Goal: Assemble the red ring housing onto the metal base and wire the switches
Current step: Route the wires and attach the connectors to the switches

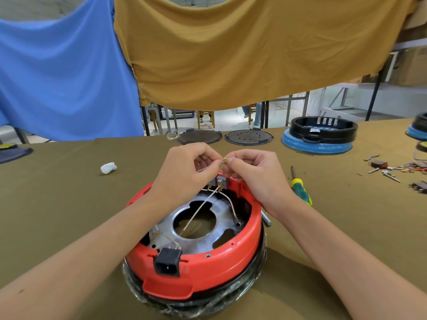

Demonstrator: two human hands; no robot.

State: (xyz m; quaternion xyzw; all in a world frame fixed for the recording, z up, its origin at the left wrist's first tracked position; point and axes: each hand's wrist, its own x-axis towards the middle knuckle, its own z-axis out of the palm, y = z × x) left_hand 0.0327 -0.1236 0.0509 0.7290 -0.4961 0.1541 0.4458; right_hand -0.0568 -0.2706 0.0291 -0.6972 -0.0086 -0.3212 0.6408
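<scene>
**Inspector:** Where does the work stand?

**Assistant:** The red ring (pixel 233 255) sits on the metal base (pixel 198 229), directly below and between the two forearms. The switches (pixel 220 181) are mounted in the far wall of the ring, just under the fingertips. Two wires run from them down across the base.

**Inspector:** State of the hands?

**Assistant:** Both are curled tight. The left hand (pixel 184 172) pinches a loose pale wire (pixel 204 168) between thumb and fingers. The right hand (pixel 251 169) pinches the brass terminal (pixel 224 160) at that wire's end. The fingertips nearly meet above the switches.

**Inspector:** Judgement on the step?

**Assistant:** The housing appears seated and the wiring is part done. This terminal is not yet on a tab.

**Inspector:** Risks?

**Assistant:** First, the terminal may be pushed on at an angle, which would bend the tab or leave a loose joint. Second, it could land on the wrong tab, since the switches sit side by side and the fingers hide them. Third, pulling on the wire could work a fitted connector loose. Fourth, slack wire may lie against the base edge and chafe.

**Inspector:** Anything nearby?

**Assistant:** A screwdriver (pixel 301 190) lies just right of the right wrist. A socket (pixel 167 262) sits in the near wall of the ring, between the forearms.
</scene>
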